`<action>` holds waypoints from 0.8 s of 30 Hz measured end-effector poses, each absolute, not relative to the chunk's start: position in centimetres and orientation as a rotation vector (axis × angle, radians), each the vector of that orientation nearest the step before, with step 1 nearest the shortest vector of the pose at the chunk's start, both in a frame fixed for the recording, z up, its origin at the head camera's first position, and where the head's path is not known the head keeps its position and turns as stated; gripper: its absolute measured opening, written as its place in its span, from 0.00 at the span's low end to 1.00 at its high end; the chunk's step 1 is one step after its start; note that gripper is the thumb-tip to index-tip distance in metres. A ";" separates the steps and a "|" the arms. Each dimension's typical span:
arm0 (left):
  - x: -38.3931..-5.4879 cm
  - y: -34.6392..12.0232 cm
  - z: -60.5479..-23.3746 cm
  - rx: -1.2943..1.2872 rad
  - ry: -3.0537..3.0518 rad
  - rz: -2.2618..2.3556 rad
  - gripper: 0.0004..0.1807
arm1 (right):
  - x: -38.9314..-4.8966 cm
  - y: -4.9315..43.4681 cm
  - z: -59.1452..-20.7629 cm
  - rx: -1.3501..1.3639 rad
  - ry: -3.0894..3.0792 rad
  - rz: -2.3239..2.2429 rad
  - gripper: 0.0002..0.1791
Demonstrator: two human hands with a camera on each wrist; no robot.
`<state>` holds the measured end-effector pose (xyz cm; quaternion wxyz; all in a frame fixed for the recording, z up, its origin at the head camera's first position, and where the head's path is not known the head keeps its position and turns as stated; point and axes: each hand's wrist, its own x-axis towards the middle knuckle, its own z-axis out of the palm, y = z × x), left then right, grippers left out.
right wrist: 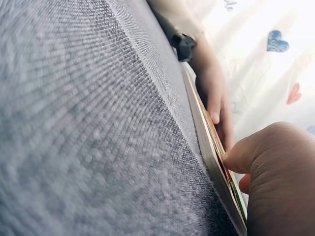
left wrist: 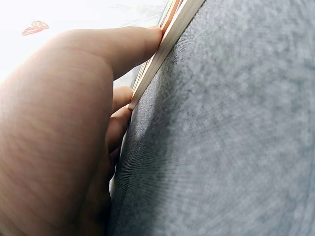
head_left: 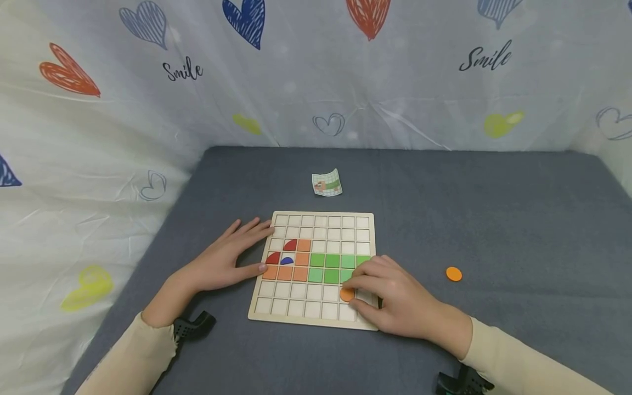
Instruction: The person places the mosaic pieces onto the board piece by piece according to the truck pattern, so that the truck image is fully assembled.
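Observation:
A wooden grid board (head_left: 296, 316) lies flat on the table, with orange, red, blue and green pieces in its middle rows. My left hand (head_left: 224, 262) is at the board's left edge, fingers spread and fairly straight. In the left wrist view its thumb (left wrist: 140, 45) touches the board's side. Over the lower right part of the board, my right hand (head_left: 400, 299) pinches an orange disc (head_left: 347, 294) between thumb and fingers. Part of the green row is hidden under that hand. Whether the disc touches the board, I cannot tell.
Another orange disc (head_left: 453, 274) lies on the grey tabletop (head_left: 518, 230) to the right of the board. Beyond the board sits a small curled picture card (head_left: 327, 183) with a gridded pattern. A white curtain (head_left: 296, 82) printed with hearts hangs behind the table.

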<state>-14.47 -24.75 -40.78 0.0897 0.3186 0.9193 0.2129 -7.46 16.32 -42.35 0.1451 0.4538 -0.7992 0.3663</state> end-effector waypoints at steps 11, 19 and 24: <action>-14.5 -24.6 -40.7 0.947 2.728 0.615 0.46 | -7.1 18.0 -42.3 1.211 -2.329 1.065 0.15; -14.4 -24.6 -40.7 0.942 2.719 0.613 0.46 | -7.0 19.1 -42.4 1.151 -2.345 1.005 0.14; -14.4 -24.6 -40.6 0.953 2.729 0.619 0.46 | -7.0 20.2 -42.4 1.120 -2.360 0.947 0.17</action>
